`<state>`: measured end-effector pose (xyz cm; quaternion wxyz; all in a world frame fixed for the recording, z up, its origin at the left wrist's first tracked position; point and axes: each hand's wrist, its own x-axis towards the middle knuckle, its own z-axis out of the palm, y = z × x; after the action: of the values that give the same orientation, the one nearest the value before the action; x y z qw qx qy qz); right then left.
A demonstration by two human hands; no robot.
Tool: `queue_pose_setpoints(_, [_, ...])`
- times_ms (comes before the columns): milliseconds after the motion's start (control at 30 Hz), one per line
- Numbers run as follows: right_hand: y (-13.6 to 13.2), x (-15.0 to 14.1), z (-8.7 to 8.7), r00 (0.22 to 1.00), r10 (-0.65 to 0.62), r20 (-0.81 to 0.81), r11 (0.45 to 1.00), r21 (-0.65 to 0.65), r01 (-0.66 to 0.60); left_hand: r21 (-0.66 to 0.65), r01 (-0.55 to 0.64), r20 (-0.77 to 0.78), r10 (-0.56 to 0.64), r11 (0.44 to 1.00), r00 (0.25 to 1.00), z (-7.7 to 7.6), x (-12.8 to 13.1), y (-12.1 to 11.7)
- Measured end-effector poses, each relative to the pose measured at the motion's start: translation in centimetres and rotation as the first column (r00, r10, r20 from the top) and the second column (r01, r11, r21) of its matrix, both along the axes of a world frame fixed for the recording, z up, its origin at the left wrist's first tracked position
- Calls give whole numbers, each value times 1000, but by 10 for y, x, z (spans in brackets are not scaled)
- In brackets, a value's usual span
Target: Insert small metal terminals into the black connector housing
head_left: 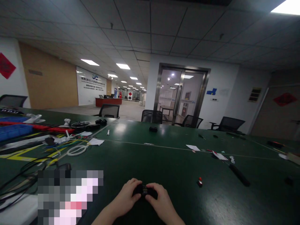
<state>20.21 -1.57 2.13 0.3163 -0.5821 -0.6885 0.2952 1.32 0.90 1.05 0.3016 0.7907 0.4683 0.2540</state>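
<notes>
Hands (128, 194) w/ blk obj. (144, 190), lettered wall sign (92, 87)

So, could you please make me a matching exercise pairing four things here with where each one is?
Things:
1. silver metal wrench
2. small black object
3. small red-and-white object
4. front blue plastic tray

Places:
A. held between the left hand and the right hand
B. at the picture's left edge
C. on the green table, to the right of both hands
D. toward the table's far side, in front of a black mesh-backed chair

Pairs: 1-D, 2-A, 3-C, 4-B
</notes>
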Motion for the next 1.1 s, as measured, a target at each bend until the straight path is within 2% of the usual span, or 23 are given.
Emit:
queue_pose_setpoints(233, [-4,-2,7,999,41,-4,999,20,-41,5,7,0,-7,1000,1000,-1,-1,-1])
queue_pose_setpoints(433, [-2,-2,1,998,-13,-67,1000,-1,13,-7,-11,-6,11,1000,1000,4,2,-3])
queue_pose_setpoints(567, [1,0,-1,993,-34,-110,999,35,38,-29,-25,-28,24,999,999,11,5,-5])
queue_pose_setpoints(700, [2,1,-1,984,-79,-158,997,-18,77,-31,-25,-25,24,999,999,12,6,-6])
queue_pose_setpoints(800, [3,0,-2,984,-60,-167,996,49,69,-29,-28,-29,27,999,999,11,6,-5])
queue_pose_setpoints(900, [3,0,-3,975,-89,-203,984,134,118,-25,-36,-42,35,999,998,10,7,-6])
queue_pose_setpoints(1100, [4,3,-5,955,-127,-267,976,139,168,-30,-47,-51,46,998,998,15,9,-8])
